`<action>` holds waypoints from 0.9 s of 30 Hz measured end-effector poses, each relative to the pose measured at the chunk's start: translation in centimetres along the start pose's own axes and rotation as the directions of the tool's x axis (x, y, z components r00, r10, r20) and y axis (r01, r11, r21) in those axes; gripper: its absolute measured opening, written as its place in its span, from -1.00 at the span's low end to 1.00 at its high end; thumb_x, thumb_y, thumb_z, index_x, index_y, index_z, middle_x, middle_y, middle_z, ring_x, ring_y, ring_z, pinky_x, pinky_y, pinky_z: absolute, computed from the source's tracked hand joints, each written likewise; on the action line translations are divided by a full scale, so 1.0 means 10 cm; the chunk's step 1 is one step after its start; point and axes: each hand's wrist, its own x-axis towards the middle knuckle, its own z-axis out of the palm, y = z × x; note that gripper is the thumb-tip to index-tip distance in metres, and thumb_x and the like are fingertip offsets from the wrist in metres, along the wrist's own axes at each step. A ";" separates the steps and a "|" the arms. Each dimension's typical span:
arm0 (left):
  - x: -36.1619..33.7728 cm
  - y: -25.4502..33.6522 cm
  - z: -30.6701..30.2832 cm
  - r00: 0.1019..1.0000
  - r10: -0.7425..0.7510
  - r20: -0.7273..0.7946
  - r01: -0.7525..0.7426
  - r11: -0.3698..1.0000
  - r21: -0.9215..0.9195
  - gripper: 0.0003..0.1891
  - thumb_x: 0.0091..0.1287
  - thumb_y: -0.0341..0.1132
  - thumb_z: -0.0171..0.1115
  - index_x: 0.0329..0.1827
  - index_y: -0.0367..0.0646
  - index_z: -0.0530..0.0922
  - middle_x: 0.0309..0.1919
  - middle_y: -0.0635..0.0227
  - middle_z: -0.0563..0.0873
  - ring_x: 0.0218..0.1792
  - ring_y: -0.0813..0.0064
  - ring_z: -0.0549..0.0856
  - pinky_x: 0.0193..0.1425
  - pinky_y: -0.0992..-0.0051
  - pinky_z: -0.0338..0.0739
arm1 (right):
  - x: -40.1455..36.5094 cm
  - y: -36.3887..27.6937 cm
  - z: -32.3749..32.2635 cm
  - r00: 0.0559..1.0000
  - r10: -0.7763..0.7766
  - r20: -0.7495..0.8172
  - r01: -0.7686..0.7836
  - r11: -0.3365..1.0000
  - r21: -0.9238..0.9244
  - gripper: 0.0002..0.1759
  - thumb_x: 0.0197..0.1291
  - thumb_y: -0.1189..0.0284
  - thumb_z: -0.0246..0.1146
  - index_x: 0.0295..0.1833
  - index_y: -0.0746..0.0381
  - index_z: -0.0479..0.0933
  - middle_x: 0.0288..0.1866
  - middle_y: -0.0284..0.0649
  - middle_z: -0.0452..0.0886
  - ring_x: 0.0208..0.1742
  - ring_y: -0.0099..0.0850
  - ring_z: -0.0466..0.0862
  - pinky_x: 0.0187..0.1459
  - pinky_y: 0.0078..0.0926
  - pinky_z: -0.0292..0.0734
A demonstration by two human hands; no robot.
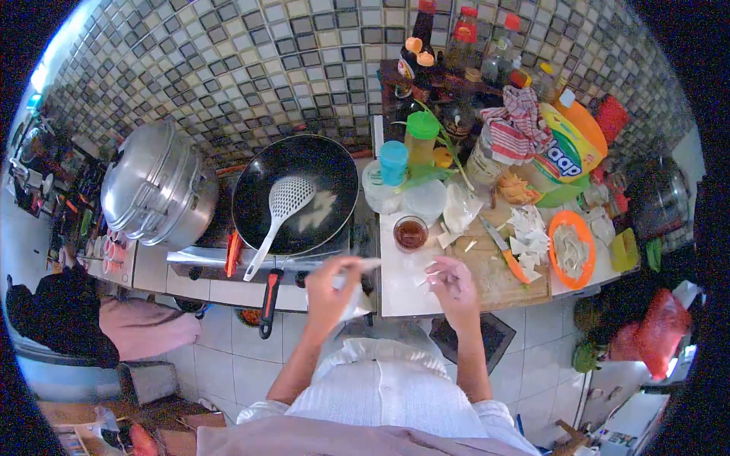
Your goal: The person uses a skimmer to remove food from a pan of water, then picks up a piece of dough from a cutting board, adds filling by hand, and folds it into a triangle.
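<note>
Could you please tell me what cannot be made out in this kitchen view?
Head view:
- White piece pinched by left hand: motion-blurred, kind unclear.
- Right hand: grip on small white bits too blurred to tell.
- Pale pieces in wok: too small to identify.
- Dark bottle: top cut off by upper edge.

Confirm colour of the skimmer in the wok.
White skimmer, shown best in the head view.

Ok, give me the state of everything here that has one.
Steamer pot, lid on.
Wok, holds pale pieces and a skimmer.
Glass, part full of brown liquid.
Knife, lying on the cutting board.
Orange plate, loaded with wrappers.
Left hand, pinching a white strip.
Right hand, holding a white piece.
</note>
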 end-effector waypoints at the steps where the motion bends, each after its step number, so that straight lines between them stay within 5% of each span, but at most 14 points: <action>1: 0.06 -0.12 -0.07 0.999 -0.013 -0.044 0.013 1.000 0.007 -0.92 0.10 -0.46 0.18 -0.34 -0.24 0.54 -0.43 0.27 0.63 -0.43 0.48 0.61 -0.31 0.54 0.46 | -0.02 0.05 -0.04 0.998 0.025 -0.057 -0.025 1.000 -0.012 -0.64 0.04 0.59 0.17 0.02 0.28 0.36 -0.22 -0.29 0.50 -0.29 -0.61 0.46 -0.21 -0.67 0.37; 3: 0.23 -0.47 -0.23 0.997 0.034 -0.076 -0.022 0.988 0.155 -0.93 0.09 -0.48 0.16 -0.37 -0.26 0.50 -0.47 0.26 0.61 -0.43 0.44 0.60 -0.31 0.52 0.45 | -0.05 0.05 -0.13 0.984 0.100 -0.147 -0.116 0.987 -0.108 -0.69 0.08 0.53 0.15 -0.01 0.26 0.38 -0.20 -0.30 0.50 -0.22 -0.60 0.46 -0.17 -0.65 0.35; 6: 0.54 -0.85 -0.45 0.997 -0.065 -0.035 0.072 0.961 0.268 -0.95 0.07 -0.46 0.14 -0.41 -0.24 0.50 -0.49 0.22 0.60 -0.47 0.32 0.60 -0.30 0.46 0.46 | -0.10 0.27 -0.28 0.983 0.034 -0.179 -0.058 0.990 -0.132 -0.69 0.08 0.53 0.14 -0.01 0.26 0.40 -0.19 -0.29 0.50 -0.17 -0.57 0.48 -0.13 -0.63 0.37; 9: 0.84 -1.17 -0.51 0.999 0.044 0.029 -0.052 0.934 0.353 -0.94 0.02 -0.44 0.17 -0.43 -0.20 0.51 -0.45 0.21 0.60 -0.39 0.25 0.59 -0.27 0.39 0.46 | -0.15 0.09 -0.29 0.967 0.122 -0.223 -0.156 0.978 -0.139 -0.71 0.06 0.55 0.14 -0.04 0.27 0.43 -0.26 -0.37 0.46 -0.25 -0.65 0.44 -0.24 -0.74 0.36; 11: 0.98 -1.35 -0.48 0.975 0.197 0.106 -0.221 0.762 0.609 -0.93 -0.04 -0.42 0.20 -0.46 -0.13 0.54 -0.36 0.24 0.58 -0.23 0.23 0.55 -0.21 0.32 0.45 | -0.18 0.08 -0.31 0.961 0.128 -0.245 -0.166 0.976 -0.140 -0.71 0.06 0.54 0.14 -0.04 0.26 0.43 -0.25 -0.38 0.46 -0.25 -0.66 0.43 -0.24 -0.75 0.35; 15: 1.15 -1.60 -0.34 0.980 0.043 0.194 -0.181 0.592 0.785 -0.91 -0.07 -0.38 0.20 -0.47 -0.11 0.56 -0.27 0.28 0.55 -0.11 0.25 0.49 -0.16 0.30 0.43 | -0.23 0.13 -0.42 0.960 0.033 -0.276 -0.104 0.964 -0.246 -0.70 0.05 0.55 0.15 -0.03 0.25 0.43 -0.24 -0.39 0.45 -0.28 -0.68 0.42 -0.25 -0.76 0.32; 17: 1.20 -1.76 -0.26 0.976 -0.031 0.214 -0.188 0.369 0.910 -0.91 -0.07 -0.36 0.18 -0.48 -0.10 0.58 -0.24 0.31 0.54 -0.10 0.29 0.46 -0.13 0.30 0.40 | -0.27 0.27 -0.54 0.957 0.023 -0.288 -0.103 0.959 -0.266 -0.69 0.05 0.55 0.15 -0.03 0.24 0.42 -0.23 -0.38 0.44 -0.30 -0.69 0.41 -0.24 -0.76 0.31; 20: 1.21 -1.94 -0.25 0.975 0.087 0.206 -0.223 0.328 0.918 -0.87 -0.06 -0.35 0.15 -0.44 -0.11 0.59 -0.22 0.35 0.54 -0.11 0.29 0.46 -0.12 0.33 0.40 | -0.31 0.29 -0.64 0.953 0.008 -0.304 -0.102 0.951 -0.292 -0.67 0.04 0.57 0.15 -0.01 0.23 0.41 -0.23 -0.38 0.43 -0.31 -0.69 0.39 -0.22 -0.76 0.32; 25: 1.18 -0.96 -0.50 0.931 0.363 -0.047 -0.173 0.549 0.818 -0.76 -0.02 -0.41 0.17 -0.23 -0.13 0.54 -0.15 0.30 0.50 -0.07 0.24 0.43 -0.03 0.32 0.36 | -0.33 0.14 -0.70 0.931 0.126 -0.341 -0.192 0.967 -0.168 -0.68 0.05 0.51 0.17 -0.03 0.29 0.42 -0.12 -0.28 0.48 -0.14 -0.55 0.49 -0.11 -0.62 0.40; 27: 1.12 -0.56 -0.66 0.892 0.435 -0.128 -0.220 0.663 0.716 -0.76 0.05 -0.42 0.17 -0.17 -0.12 0.53 -0.14 0.27 0.51 -0.07 0.23 0.42 0.03 0.31 0.31 | -0.33 0.19 -0.74 0.928 0.085 -0.363 -0.141 0.981 -0.132 -0.68 0.07 0.56 0.13 0.00 0.23 0.41 -0.24 -0.40 0.40 -0.33 -0.70 0.38 -0.31 -0.74 0.34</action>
